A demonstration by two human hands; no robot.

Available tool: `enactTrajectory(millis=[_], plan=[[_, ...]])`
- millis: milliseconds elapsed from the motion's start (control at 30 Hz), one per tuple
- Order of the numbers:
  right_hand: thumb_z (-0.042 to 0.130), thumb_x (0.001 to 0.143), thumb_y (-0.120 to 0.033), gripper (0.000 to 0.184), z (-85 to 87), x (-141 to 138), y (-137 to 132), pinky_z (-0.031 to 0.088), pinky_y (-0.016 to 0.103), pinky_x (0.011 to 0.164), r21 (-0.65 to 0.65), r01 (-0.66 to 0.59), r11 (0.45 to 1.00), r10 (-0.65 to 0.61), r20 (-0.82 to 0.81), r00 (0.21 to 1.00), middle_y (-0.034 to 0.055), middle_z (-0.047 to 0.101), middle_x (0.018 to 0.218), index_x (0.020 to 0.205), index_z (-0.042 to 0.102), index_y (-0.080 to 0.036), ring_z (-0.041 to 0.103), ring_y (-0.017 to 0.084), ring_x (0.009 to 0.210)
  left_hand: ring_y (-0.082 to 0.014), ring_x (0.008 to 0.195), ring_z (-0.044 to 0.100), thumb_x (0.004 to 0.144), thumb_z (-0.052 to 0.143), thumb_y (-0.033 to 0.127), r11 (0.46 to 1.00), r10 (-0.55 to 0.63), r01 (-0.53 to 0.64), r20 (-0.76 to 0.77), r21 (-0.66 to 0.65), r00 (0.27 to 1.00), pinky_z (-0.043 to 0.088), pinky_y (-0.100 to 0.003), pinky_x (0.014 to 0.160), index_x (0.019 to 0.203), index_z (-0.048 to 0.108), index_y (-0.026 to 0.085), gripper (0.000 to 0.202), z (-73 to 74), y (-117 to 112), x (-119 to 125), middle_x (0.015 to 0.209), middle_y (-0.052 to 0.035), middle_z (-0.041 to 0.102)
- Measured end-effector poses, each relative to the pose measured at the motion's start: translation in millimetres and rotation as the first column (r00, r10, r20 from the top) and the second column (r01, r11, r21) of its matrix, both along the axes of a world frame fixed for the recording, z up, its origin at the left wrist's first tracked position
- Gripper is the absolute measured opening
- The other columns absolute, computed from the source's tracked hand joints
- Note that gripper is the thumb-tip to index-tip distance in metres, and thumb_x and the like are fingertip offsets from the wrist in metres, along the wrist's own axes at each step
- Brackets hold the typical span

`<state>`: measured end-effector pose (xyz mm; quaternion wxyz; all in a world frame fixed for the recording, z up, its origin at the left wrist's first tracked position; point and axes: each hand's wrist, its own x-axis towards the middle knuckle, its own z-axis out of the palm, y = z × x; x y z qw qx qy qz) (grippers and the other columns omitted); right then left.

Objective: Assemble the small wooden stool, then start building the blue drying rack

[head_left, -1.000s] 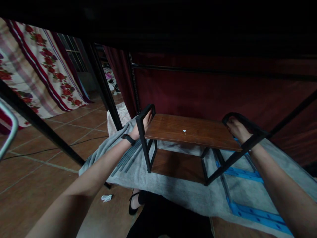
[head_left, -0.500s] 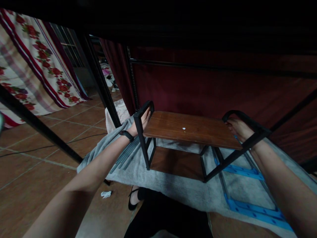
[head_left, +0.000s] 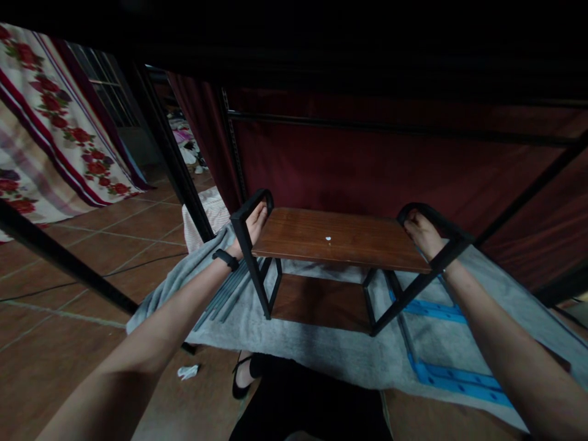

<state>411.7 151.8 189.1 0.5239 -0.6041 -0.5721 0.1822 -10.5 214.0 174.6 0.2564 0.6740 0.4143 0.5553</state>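
A small two-tier shelf (head_left: 340, 236) with brown wood-grain boards and black metal side frames stands on a grey cloth (head_left: 316, 349). My left hand (head_left: 256, 223), with a dark band on the wrist, reaches through the left side frame and closes round its far part. At the other end, my right hand (head_left: 421, 233) is closed on the far curve of the right side frame. The fingertips of both hands are partly hidden. On the upper board lies a tiny white speck (head_left: 327, 238). The lower board (head_left: 321, 300) is partly in shadow.
Blue-and-grey frame parts (head_left: 459, 376) lie right of the shelf. Several grey tubes (head_left: 225, 294) rest on the left. Black bed-like posts (head_left: 174, 153) and a dark overhead surface enclose the space, with a maroon curtain (head_left: 367, 165) behind. Crumpled white tissue (head_left: 188, 372) lies on the tiled floor.
The shelf and both hands appear slightly further left in view, as does most of the scene. My right hand and the right frame sit a little closer in; both hands keep their hold.
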Motion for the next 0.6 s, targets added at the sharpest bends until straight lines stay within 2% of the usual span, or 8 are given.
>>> enactTrajectory(millis=[100, 267, 433, 533, 600], plan=[[0.049, 0.081, -0.012, 0.019, 2.8, -2.7, -1.2, 0.037, 0.026, 0.053, 0.005, 0.016, 1.000, -0.017, 0.053, 0.998, -0.0039, 0.045, 0.058, 0.067, 0.046, -0.024, 0.046, 0.013, 0.053, -0.0228, 0.090, 0.051, 0.086, 0.061, 0.038, 1.000, 0.027, -0.027, -0.031, 0.004, 0.999, 0.041, -0.034, 0.087, 0.075, 0.055, 0.022, 0.021, -1.8, 3.4, -1.3, 0.079, -0.0034, 0.050], [0.048, 0.083, -0.010, 0.025, 9.6, -5.9, 2.6, 0.035, 0.024, 0.049, -0.068, 0.045, 0.997, -0.043, 0.032, 0.999, -0.0046, 0.043, 0.054, 0.062, 0.044, -0.023, 0.044, 0.011, 0.048, -0.0246, 0.089, 0.050, 0.087, 0.060, 0.044, 0.998, 0.024, -0.018, -0.114, 0.056, 0.993, 0.042, -0.036, 0.087, 0.074, 0.053, 0.023, 0.026, -2.4, 7.9, -5.0, 0.077, -0.0039, 0.048], [0.044, 0.082, -0.004, 0.027, 19.5, -12.3, 5.1, 0.029, 0.021, 0.042, -0.238, 0.101, 0.966, -0.115, -0.042, 0.993, -0.0053, 0.040, 0.049, 0.062, 0.043, -0.022, 0.038, 0.008, 0.041, -0.0228, 0.083, 0.049, 0.085, 0.063, 0.037, 0.998, 0.036, -0.030, -0.108, 0.054, 0.994, 0.041, -0.035, 0.086, 0.070, 0.051, 0.022, 0.024, -3.3, 10.9, -7.0, 0.072, -0.0022, 0.044], [0.044, 0.083, -0.005, 0.026, 21.3, -12.5, 4.5, 0.028, 0.020, 0.041, -0.272, 0.100, 0.957, -0.119, -0.053, 0.991, -0.0056, 0.039, 0.049, 0.063, 0.044, -0.021, 0.036, 0.007, 0.040, -0.0225, 0.085, 0.049, 0.084, 0.064, 0.036, 0.999, 0.029, -0.027, -0.077, 0.021, 0.997, 0.041, -0.035, 0.089, 0.070, 0.053, 0.022, 0.023, -0.8, 10.0, -4.9, 0.071, -0.0016, 0.046], [0.047, 0.085, -0.011, 0.023, 18.0, -8.9, 3.9, 0.029, 0.020, 0.041, -0.240, 0.067, 0.969, -0.083, -0.057, 0.995, -0.0052, 0.041, 0.050, 0.064, 0.045, -0.021, 0.037, 0.007, 0.040, -0.0235, 0.091, 0.051, 0.084, 0.063, 0.037, 0.999, 0.035, -0.036, -0.053, -0.016, 0.998, 0.042, -0.036, 0.093, 0.075, 0.056, 0.022, 0.019, 3.0, 6.5, -2.6, 0.076, -0.0027, 0.052]])
